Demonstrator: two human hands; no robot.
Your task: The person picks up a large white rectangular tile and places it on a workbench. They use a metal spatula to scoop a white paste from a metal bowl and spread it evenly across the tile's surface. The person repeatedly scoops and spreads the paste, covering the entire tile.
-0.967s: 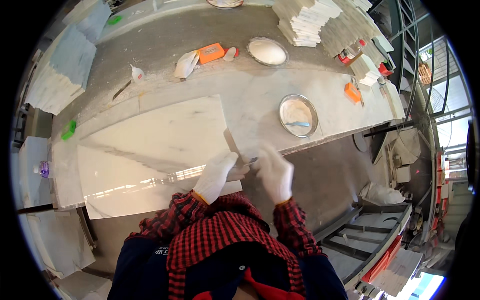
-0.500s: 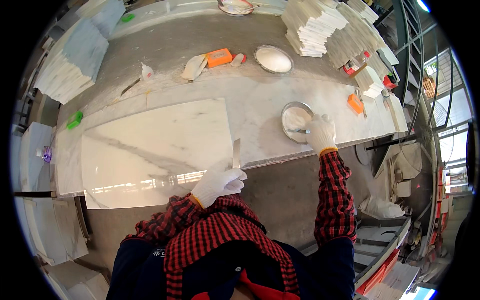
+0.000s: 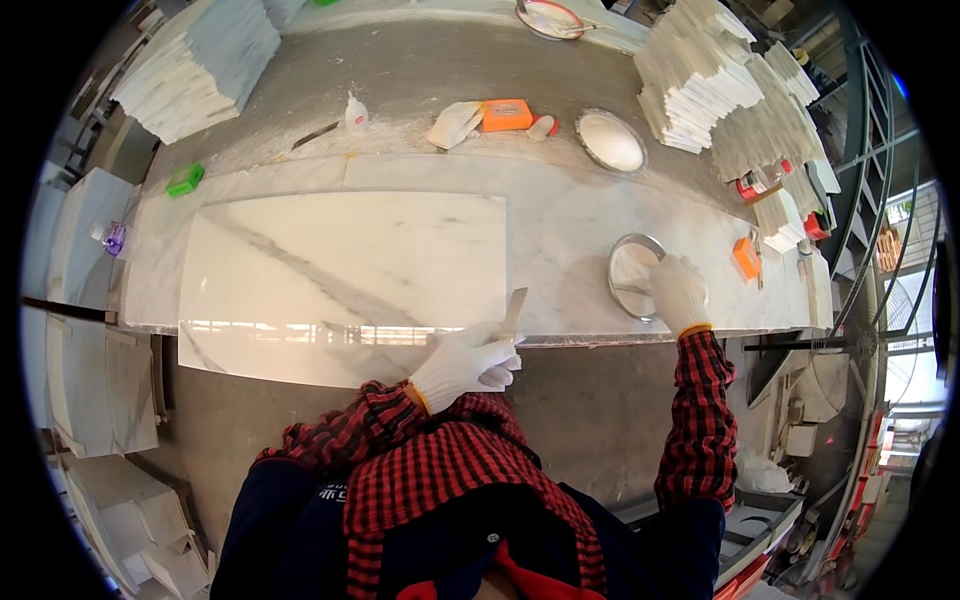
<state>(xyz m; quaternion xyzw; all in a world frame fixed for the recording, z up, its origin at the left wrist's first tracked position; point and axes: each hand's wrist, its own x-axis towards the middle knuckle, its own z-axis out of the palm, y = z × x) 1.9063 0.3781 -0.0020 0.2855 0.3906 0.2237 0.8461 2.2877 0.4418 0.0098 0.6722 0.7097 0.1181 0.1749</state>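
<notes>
While left hand [image 3: 465, 365] fingers grip a thin flat scraper [image 3: 514, 312], right hand [image 3: 678, 290] fingers reach into round metal dish [image 3: 630, 277], grip unclear.

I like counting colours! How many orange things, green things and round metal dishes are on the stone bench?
Orange things: 3 (a block, a smaller one near the right hand, and a small red-orange piece)
Green things: 1 (a clip-like piece)
Round metal dishes: 3 ()
Total: 7
</notes>
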